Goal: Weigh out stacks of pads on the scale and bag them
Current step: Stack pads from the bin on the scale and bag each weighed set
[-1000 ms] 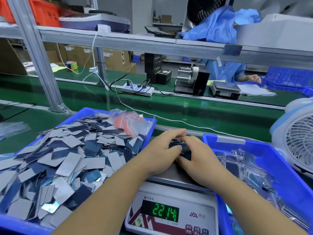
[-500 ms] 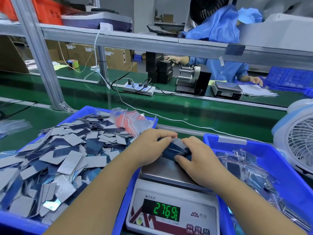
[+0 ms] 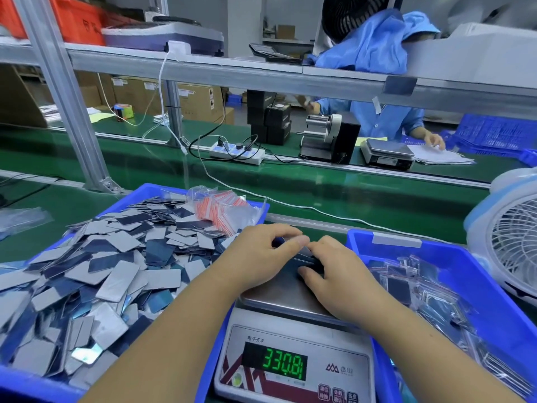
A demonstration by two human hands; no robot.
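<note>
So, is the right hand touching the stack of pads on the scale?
Touching. The head view shows the right hand with its thumb and fingers on the stack of pads over the scale platter.

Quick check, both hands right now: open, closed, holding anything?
Left hand: fingers curled on the stack of pads on the scale.
Right hand: grips the same stack.

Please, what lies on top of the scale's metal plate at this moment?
A small stack of dark pads lies on the scale plate, held between the left hand and the right hand. The hands cover most of the stack, so the pads cannot be counted.
</note>
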